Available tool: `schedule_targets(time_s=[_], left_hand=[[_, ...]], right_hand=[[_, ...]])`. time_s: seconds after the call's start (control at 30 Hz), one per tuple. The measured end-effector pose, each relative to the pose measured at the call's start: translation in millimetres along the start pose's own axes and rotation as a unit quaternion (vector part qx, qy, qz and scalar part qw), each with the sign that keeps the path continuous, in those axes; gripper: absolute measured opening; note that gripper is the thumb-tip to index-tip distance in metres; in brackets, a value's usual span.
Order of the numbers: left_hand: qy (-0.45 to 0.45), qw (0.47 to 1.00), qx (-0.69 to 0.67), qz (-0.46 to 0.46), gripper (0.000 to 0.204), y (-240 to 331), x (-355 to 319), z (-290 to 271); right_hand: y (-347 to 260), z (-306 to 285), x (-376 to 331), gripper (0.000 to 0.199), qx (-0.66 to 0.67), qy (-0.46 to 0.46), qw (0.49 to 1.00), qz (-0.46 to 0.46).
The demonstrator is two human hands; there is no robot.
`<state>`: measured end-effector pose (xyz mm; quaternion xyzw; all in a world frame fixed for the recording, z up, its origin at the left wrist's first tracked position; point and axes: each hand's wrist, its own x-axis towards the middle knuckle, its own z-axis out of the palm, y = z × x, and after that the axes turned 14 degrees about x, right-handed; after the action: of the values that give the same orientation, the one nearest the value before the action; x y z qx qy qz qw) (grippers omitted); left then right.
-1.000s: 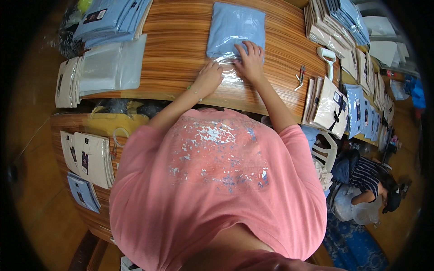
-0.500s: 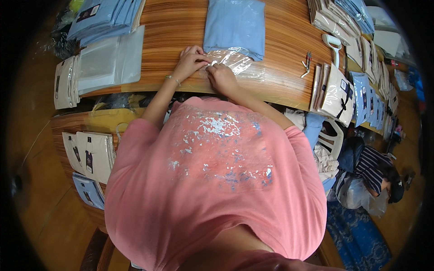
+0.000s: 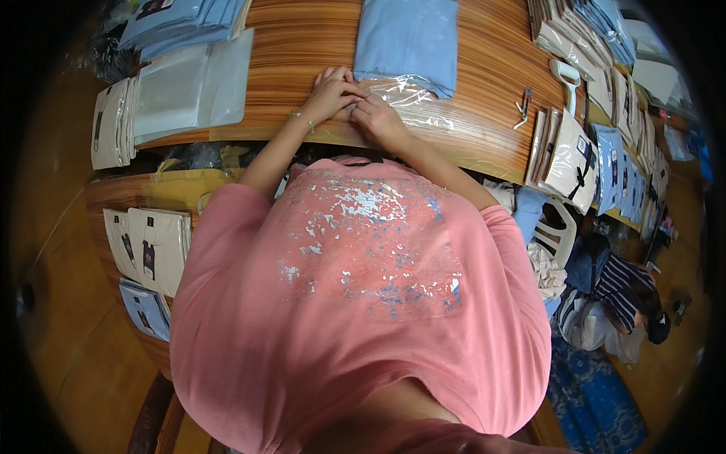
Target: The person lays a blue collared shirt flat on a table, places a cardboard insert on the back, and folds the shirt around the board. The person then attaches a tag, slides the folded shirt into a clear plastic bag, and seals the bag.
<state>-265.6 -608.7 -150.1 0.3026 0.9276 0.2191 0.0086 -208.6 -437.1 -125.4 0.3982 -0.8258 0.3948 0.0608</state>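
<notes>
A folded light-blue garment (image 3: 406, 44) lies on the wood-grain table in front of me, inside a clear plastic bag (image 3: 422, 113). The bag's loose, shiny end reaches past the cloth toward me. Both hands meet at the left corner of that end. My left hand (image 3: 330, 95) has its thumb and index finger pinched at the plastic, other fingers curled. Close against it, my right hand (image 3: 380, 123) is closed with its fingertips on the same corner. Exactly what lies between the fingertips is too small to make out clearly.
Flat clear bags (image 3: 193, 87) and bagged beige garments (image 3: 113, 125) lie at left, below a blue stack (image 3: 185, 23). On the right are small snips (image 3: 523, 107), a white-handled roller (image 3: 566, 79) and bagged garments (image 3: 563, 159). Another person (image 3: 624, 291) bends at far right.
The whole view has shifted slightly, so the table things appear a little farther right. Both hands stay at the bag's corner, with small finger movements.
</notes>
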Motion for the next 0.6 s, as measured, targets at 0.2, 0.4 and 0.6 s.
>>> schedule_targets(time_s=[0.2, 0.4, 0.6], left_hand=[[-0.014, 1.0, -0.001, -0.001, 0.018, 6, 1, -3], [-0.013, 1.0, 0.015, 0.001, 0.017, 6, 0, -19], [0.056, 0.986, 0.043, 0.152, 0.021, 54, 62, -49]], right_hand=[[-8, -3, -13, 0.017, -0.032, -0.041, 0.998, -0.023], [-6, -36, -26, 0.02, -0.009, 0.037, 0.997, 0.061], [16, -43, -46, 0.013, -0.008, -0.013, 0.987, 0.158]])
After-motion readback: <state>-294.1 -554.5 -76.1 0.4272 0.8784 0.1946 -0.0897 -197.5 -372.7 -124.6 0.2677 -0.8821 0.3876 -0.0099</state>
